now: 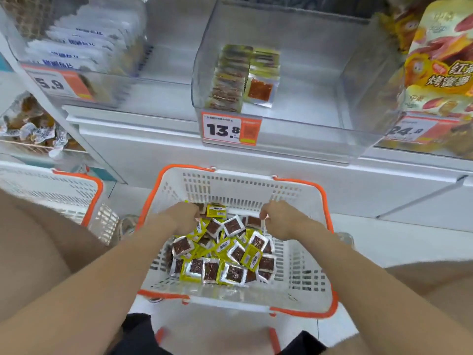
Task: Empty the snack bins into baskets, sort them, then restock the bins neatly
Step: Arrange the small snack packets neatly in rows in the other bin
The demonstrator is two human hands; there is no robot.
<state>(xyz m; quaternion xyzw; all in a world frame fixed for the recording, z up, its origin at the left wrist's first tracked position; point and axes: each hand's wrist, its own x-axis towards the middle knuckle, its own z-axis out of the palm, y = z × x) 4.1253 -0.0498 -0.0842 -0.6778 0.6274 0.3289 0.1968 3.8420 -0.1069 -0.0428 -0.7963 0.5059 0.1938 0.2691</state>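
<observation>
A shop: price tags (231,131) on clear snack bins (281,80) at twelve o'clock, basket (302,252) below

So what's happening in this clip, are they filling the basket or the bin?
A person has both hands in a white basket with orange trim, the left hand and right hand reaching into a loose pile of small snack packets. Above it, the clear bin with the 13.8 price tag holds two neat rows of the same packets and is mostly unfilled.
</observation>
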